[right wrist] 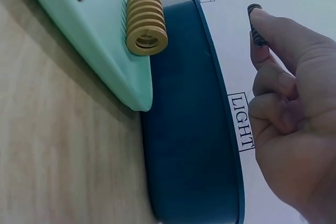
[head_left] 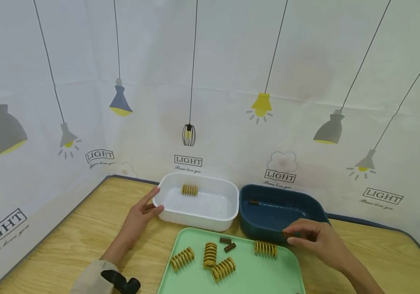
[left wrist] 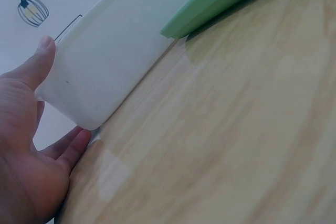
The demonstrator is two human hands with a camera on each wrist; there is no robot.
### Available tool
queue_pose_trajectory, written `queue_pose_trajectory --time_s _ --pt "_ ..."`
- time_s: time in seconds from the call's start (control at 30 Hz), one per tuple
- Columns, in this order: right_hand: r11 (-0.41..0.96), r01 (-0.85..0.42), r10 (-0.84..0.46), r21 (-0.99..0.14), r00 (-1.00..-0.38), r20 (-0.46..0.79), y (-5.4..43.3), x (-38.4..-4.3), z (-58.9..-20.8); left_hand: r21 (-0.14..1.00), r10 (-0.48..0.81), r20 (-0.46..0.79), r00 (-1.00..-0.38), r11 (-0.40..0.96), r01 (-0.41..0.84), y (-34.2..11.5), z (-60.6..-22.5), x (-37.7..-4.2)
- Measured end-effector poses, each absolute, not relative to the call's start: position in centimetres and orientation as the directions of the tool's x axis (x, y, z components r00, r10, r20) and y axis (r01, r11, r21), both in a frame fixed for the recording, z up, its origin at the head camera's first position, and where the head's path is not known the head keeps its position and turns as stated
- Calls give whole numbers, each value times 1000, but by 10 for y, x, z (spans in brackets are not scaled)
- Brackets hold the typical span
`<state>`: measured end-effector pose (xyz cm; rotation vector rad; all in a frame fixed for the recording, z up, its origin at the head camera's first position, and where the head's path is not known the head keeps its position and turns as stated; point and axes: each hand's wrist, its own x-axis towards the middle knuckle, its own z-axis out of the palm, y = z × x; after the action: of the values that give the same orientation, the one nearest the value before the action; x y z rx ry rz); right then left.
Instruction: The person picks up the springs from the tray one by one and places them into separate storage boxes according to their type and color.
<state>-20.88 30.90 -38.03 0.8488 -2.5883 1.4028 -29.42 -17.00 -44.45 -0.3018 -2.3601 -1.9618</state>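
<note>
My right hand pinches a small dark brown coil spring between thumb and fingertips, over the front rim of the dark blue bin. Another small brown spring lies inside that bin. At the left end of the white bin, my left hand touches the wall with extended thumb and fingers. One larger yellow spring rests inside the white bin. On the green tray lie several yellow springs and small brown springs.
The two bins stand side by side at the back of the wooden table, close to a white wall covering printed with lamps. In front of them is the tray, its far edge near both bins.
</note>
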Motion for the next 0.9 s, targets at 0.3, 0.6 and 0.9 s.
queue_pose_trajectory --time_s 0.3,0.6,0.9 --pt "447 -517 -424 -730 -841 336 309 -227 -378 969 118 165 -979 164 183 -169 -443 -294" --pt "519 -452 -381 -725 -882 277 311 -246 -381 969 121 177 -977 152 194 -169 -444 -294" --pt "574 -407 -362 -711 -904 227 310 -266 -384 969 119 175 -977 152 192 -170 -444 -293"
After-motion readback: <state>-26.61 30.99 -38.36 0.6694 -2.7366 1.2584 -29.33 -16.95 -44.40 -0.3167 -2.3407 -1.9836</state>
